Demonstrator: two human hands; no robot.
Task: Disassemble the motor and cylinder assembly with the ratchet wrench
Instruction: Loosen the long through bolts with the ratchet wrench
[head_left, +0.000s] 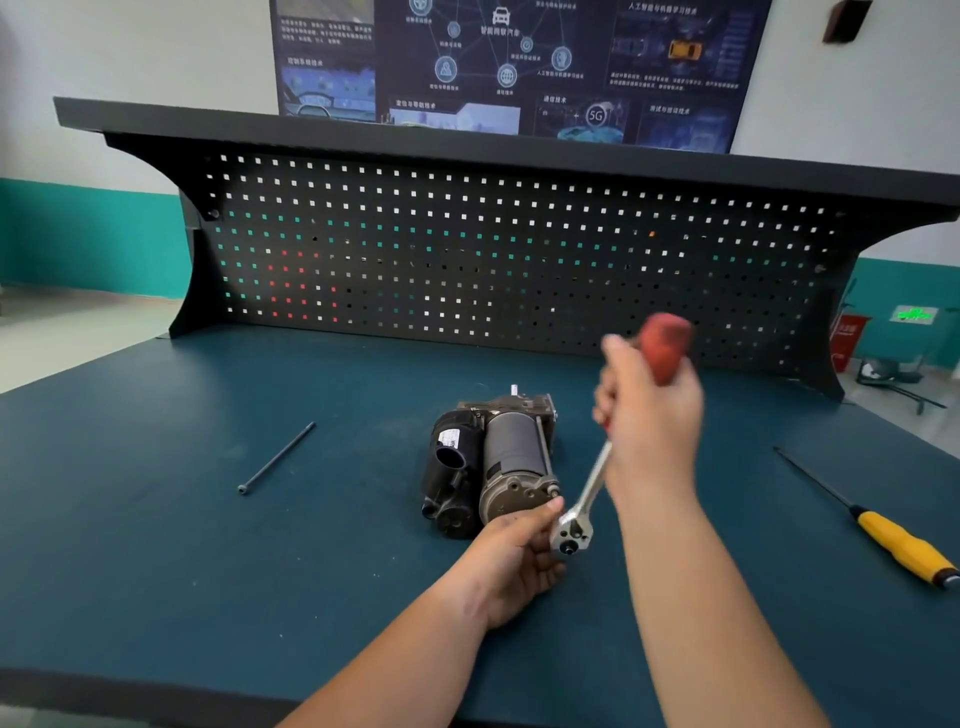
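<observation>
Forearms reach in from the near edge of the blue table (156, 519). Closest, the left hand (511, 558) has thumb and fingers curled round the shiny head of the ratchet wrench (592, 483), holding it just at the near end of the motor and cylinder assembly (493, 457), which lies on its side mid-table. Further out, the right hand (649, 410) is clenched round the red handle, blurred. The step looks like loosening the side bolt (543, 452) that runs along the cylinder's right side; whether the socket sits on its head cannot be told. To do it well, the left hand should press the head square onto the bolt while the right swings in short, even strokes, so the socket neither slips nor rolls the assembly. A loose bolt (275, 460) lies well to the left, a yellow-handled screwdriver (904, 545) to the right, and a pegboard (467, 249) stands behind.
</observation>
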